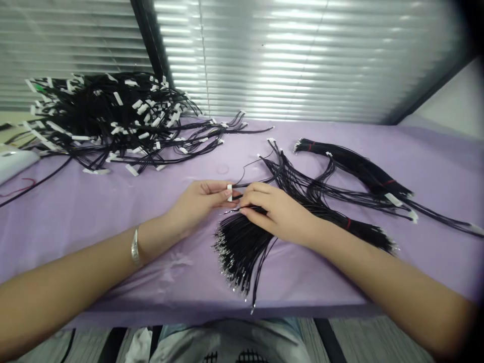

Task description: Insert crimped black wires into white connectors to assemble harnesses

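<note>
My left hand [198, 202] pinches a small white connector [229, 192] at the centre of the purple table [94, 212]. My right hand [278, 212] is closed on a thin black wire [249, 184] that meets the connector, fingertips almost touching the left hand's. The right hand rests over a bundle of black wires with metal tips [238, 252] that fans out toward the table's front edge. A silver bracelet [135, 247] sits on my left wrist.
A large tangled heap of black wires with white connectors [109, 121] lies at the back left. More black wire bundles tied with red bands [363, 174] spread across the right. A white object [13, 162] sits at the far left edge. Window blinds stand behind.
</note>
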`<state>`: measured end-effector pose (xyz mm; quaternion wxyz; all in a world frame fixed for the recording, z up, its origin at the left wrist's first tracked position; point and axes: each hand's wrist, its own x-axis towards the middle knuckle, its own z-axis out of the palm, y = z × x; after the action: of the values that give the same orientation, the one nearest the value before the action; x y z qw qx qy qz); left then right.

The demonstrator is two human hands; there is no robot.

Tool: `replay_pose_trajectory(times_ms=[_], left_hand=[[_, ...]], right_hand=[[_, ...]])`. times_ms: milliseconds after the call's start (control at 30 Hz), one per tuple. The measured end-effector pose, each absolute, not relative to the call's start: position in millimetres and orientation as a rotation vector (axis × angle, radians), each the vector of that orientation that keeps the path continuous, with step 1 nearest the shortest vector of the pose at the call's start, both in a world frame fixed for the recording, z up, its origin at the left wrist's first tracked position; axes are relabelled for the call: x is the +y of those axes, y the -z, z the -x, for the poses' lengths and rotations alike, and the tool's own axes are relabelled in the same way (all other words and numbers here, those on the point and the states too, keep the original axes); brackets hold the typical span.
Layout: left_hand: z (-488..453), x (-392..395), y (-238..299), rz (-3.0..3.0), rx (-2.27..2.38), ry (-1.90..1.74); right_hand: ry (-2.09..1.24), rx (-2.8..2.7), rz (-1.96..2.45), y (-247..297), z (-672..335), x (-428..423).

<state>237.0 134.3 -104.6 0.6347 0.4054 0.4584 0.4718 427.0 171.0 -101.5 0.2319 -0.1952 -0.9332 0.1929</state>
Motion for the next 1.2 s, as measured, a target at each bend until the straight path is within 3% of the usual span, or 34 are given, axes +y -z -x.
replay_pose_trajectory(times_ms=[667,1200], left_hand=[[-229.7,130.5,111.0,-0.802,0.989,-0.958],[-223.7,129.0,111.4,-0.805,0.968,-0.948]], right_hand=[[-0.919,-2.316,0.641,97.2,-425.9,169.9],[-0.968,-2.453,0.621,89.3,-429.6,172.1]])
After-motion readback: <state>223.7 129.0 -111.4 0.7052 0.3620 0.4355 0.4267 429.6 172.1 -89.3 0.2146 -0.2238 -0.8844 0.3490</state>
